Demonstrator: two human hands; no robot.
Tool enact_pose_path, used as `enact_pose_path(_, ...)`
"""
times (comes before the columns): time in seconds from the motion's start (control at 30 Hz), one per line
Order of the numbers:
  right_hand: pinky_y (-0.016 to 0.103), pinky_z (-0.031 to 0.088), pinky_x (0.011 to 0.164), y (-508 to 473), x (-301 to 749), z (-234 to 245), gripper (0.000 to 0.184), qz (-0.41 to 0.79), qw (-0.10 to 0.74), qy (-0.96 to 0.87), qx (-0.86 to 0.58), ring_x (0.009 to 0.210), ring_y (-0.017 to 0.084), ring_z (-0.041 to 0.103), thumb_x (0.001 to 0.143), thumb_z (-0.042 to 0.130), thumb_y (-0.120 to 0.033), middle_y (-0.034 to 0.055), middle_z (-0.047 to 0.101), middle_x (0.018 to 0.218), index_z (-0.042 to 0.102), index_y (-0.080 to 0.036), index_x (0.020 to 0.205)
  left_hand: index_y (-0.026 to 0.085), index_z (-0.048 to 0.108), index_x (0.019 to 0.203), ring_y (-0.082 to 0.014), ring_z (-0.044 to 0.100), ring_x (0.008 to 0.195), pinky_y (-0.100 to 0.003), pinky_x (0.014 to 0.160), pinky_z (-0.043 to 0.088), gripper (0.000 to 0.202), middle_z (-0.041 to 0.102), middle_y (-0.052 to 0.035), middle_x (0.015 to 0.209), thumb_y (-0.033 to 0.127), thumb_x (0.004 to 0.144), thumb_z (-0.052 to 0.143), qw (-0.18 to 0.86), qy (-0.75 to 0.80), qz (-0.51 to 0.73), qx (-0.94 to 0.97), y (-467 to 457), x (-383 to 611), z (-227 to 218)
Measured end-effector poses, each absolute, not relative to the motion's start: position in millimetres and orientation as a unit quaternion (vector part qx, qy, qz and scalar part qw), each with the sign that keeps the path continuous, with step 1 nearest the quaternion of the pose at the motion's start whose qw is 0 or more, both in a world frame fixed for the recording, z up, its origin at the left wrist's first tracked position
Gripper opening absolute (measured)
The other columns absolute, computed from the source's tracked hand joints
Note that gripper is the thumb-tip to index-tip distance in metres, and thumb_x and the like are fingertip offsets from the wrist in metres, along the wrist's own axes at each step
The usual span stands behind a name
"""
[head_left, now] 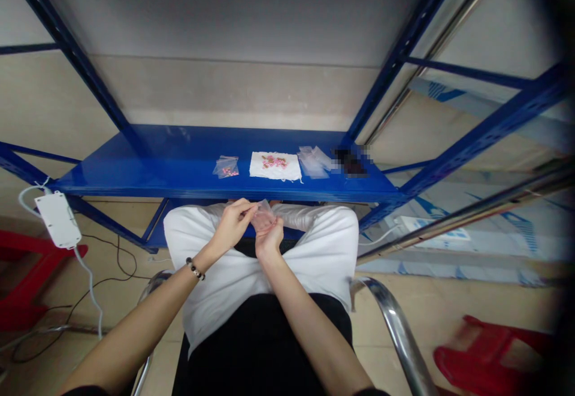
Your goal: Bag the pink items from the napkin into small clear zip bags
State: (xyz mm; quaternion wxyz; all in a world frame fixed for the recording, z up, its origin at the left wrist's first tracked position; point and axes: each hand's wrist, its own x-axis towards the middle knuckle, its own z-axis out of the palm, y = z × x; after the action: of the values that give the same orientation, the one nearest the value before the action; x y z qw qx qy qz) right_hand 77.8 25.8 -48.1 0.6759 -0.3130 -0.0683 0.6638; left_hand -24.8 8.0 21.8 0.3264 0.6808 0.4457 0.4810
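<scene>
Seated before a blue steel shelf point(224, 187), a person pinches a small clear plastic bag point(264, 216) over the lap, left hand point(232, 225) closed at its top edge between thumb and forefinger, right hand point(269, 235) curled around its lower part. Pink pieces on a white cloth point(275, 166) lie within reach on the far shelf, between a small bag point(226, 167) and a pile of clear bags point(314, 162).

A blue steel shelf point(112, 175) is carrying a row along its front edge: a small bag point(225, 167) holding pink pieces, a white sheet point(275, 166) scattered with pink pieces, clear bags point(314, 162), and a blurred dark object point(350, 163).
</scene>
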Motion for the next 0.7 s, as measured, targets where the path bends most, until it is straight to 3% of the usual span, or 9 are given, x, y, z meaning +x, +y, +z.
enact_pose_path(0.13,0.033,0.058,0.079,26.1,76.6,-47.4,0.043,0.669,0.676,-0.046,-0.307,0.081,0.019,0.073,0.093,0.029,-0.032,0.0108,0.076,0.084,0.068,-0.015,0.085,0.019,0.077,0.098,-0.0183,0.057,0.082,-0.025,0.077,0.043,0.026,0.065,-0.0073,0.087,0.034,0.091,0.057,0.346,0.439,0.496,0.664,5.4,-23.1,26.2)
enact_pose_path(0.53,0.031,0.058,0.078,26.6,72.9,-47.4,0.045,0.689,0.651,-0.024,-0.318,0.083,0.017,0.072,0.095,0.025,-0.03,0.0097,0.075,0.084,0.066,-0.017,0.085,0.02,0.077,0.102,-0.0173,0.055,0.08,-0.025,0.072,0.041,0.027,0.063,-0.0066,0.088,0.035,0.091,0.057,0.348,0.438,0.497,0.664,2.4,-19.5,28.0)
enact_pose_path(0.63,0.032,0.059,0.073,26.7,72.6,-50.3,0.042,0.69,0.648,-0.036,-0.322,0.079,0.019,0.072,0.095,0.027,-0.032,0.0097,0.074,0.081,0.065,-0.018,0.085,0.019,0.077,0.097,-0.0171,0.057,0.081,-0.024,0.071,0.042,0.025,0.064,-0.0066,0.087,0.036,0.09,0.06,0.357,0.444,0.513,0.641,4.6,-20.5,26.2)
enact_pose_path(0.7,0.031,0.058,0.065,26.5,72.7,-53.1,0.043,0.689,0.64,-0.035,-0.337,0.072,0.018,0.071,0.096,0.025,-0.033,0.0097,0.073,0.077,0.063,-0.017,0.083,0.018,0.077,0.094,-0.0145,0.056,0.071,-0.023,0.063,0.042,0.026,0.063,-0.0051,0.081,0.038,0.088,0.061,0.373,0.458,0.527,0.611,8.5,-22.4,21.6)
